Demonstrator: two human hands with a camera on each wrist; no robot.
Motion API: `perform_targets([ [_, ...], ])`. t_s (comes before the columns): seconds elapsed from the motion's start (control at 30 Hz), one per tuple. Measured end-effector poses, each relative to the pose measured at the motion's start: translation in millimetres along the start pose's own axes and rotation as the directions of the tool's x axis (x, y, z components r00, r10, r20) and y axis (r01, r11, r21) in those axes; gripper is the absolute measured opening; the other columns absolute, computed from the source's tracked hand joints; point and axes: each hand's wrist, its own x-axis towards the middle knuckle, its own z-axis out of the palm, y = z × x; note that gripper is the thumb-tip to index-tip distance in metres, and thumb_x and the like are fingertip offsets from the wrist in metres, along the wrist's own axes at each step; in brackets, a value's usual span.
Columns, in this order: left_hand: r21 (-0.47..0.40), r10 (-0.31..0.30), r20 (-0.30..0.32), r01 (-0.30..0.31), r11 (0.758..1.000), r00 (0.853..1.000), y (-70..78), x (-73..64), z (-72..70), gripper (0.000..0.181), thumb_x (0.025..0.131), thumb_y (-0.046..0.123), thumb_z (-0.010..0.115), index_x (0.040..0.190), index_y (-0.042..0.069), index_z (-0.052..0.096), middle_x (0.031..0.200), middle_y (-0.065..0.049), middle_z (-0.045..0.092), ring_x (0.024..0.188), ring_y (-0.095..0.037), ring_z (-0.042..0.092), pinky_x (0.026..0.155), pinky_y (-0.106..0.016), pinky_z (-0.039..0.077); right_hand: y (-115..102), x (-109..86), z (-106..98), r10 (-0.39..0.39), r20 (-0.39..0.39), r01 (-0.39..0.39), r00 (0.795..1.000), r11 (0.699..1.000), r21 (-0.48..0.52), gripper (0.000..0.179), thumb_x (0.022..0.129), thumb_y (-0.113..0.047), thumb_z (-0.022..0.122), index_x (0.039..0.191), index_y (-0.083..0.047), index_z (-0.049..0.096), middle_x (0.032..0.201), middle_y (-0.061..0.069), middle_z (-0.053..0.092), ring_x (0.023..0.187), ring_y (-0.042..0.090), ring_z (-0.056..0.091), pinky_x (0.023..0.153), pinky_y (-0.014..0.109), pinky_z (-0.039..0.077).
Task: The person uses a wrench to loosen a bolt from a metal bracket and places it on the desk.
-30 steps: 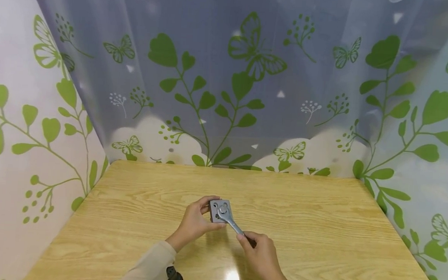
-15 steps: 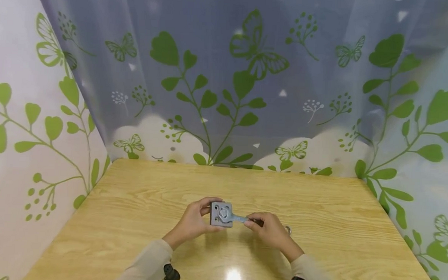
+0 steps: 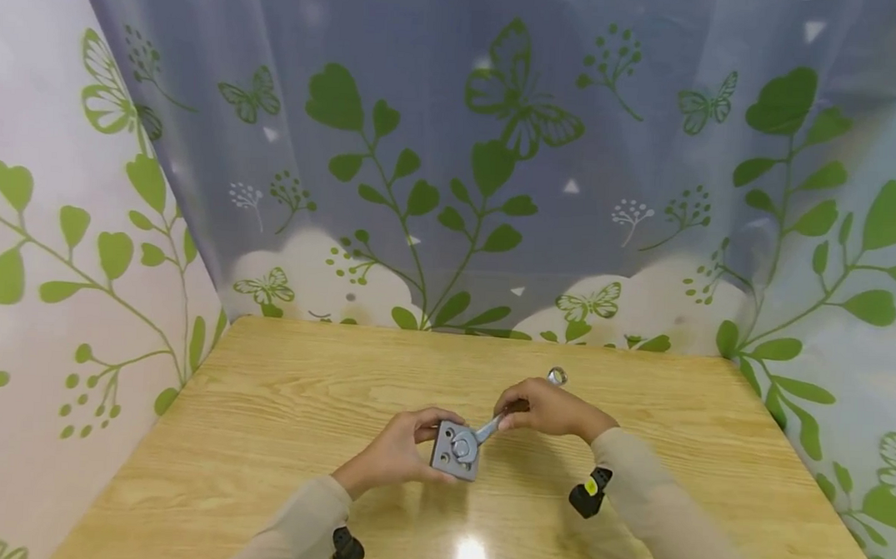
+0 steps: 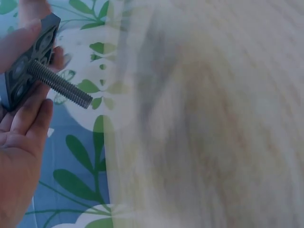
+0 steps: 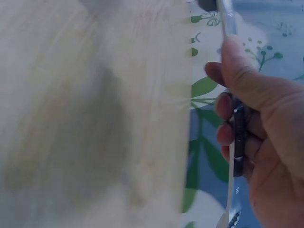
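Observation:
My left hand (image 3: 391, 454) grips a square grey plate (image 3: 443, 465) with holes by its edges, above the table. A hex bolt (image 3: 461, 448) goes through the plate. In the left wrist view its threaded shank (image 4: 61, 85) sticks out of the far face. One end of a metal wrench (image 3: 489, 430) sits around the bolt head. My right hand (image 3: 551, 407) holds the wrench by its handle, fingers curled round it. The wrench's ring end (image 3: 557, 375) shows beyond the hand. A dark strip (image 5: 239, 142) lies along the handle in the right wrist view.
The wood-grain table (image 3: 324, 374) stretches under both hands. Patterned curtains (image 3: 394, 144) with green leaves and butterflies stand at its back and sides. A black wrist camera (image 3: 587, 496) is worn on the right sleeve, another (image 3: 347, 549) on the left.
The right hand has swung the wrench handle from the lower right of the plate, through level, to the upper right. The left hand and plate have moved slightly down and right.

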Motion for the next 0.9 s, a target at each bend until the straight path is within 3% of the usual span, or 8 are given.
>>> perform_targets([
  [0.2,0.015,0.023,0.064,-0.024,1.0,0.998,-2.2,0.4,7.5,0.068,0.065,0.002,0.087,0.126,0.008,0.058,0.123,-0.009,0.06,0.113,-0.019,0.062,0.097,-0.034,0.05,-14.7,8.9,-19.5,0.023,0.089,-0.013,0.996,0.994,-0.104,0.018,0.084,-0.025,0.072,0.096,-0.012,0.072,0.092,-0.005,0.07,0.085,0.006,0.066,0.077,0.023,0.056],
  [0.33,0.032,0.043,0.069,-0.045,0.998,0.997,-2.0,1.2,10.5,0.067,0.065,0.002,0.087,0.126,0.007,0.058,0.125,-0.009,0.06,0.115,-0.021,0.061,0.1,-0.032,0.048,-19.5,11.5,-24.1,0.051,0.115,-0.035,0.992,0.99,-0.137,0.018,0.083,-0.024,0.072,0.096,-0.012,0.072,0.093,-0.006,0.07,0.087,0.007,0.066,0.079,0.023,0.055],
  [0.53,-0.001,0.023,0.072,-0.023,1.0,0.997,-4.0,2.1,12.2,0.068,0.065,0.002,0.087,0.126,0.008,0.058,0.125,-0.007,0.059,0.113,-0.016,0.061,0.098,-0.034,0.05,-16.0,7.0,-23.0,0.105,0.118,-0.088,0.987,0.986,-0.14,0.017,0.084,-0.026,0.072,0.096,-0.014,0.072,0.093,-0.008,0.069,0.089,0.008,0.066,0.08,0.024,0.055],
  [0.7,-0.035,-0.013,0.02,0.014,0.999,1.0,-10.8,0.8,8.9,0.068,0.066,0.001,0.086,0.127,0.009,0.057,0.126,-0.008,0.061,0.113,-0.016,0.062,0.098,-0.035,0.05,-2.0,-8.3,-17.9,0.111,0.05,-0.105,0.993,0.988,-0.112,0.019,0.086,-0.029,0.069,0.097,-0.013,0.072,0.091,-0.007,0.069,0.082,0.006,0.065,0.074,0.024,0.055],
  [0.9,-0.068,-0.079,-0.117,0.072,0.995,0.99,-15.9,-0.7,3.5,0.07,0.069,0.006,0.085,0.131,0.002,0.053,0.126,-0.014,0.06,0.113,-0.024,0.062,0.091,-0.03,0.054,8.4,-37.0,-6.8,0.156,-0.121,-0.164,0.98,0.984,-0.065,0.021,0.092,-0.028,0.064,0.101,-0.011,0.072,0.086,-0.005,0.068,0.064,0.003,0.053,0.057,0.023,0.047],
])
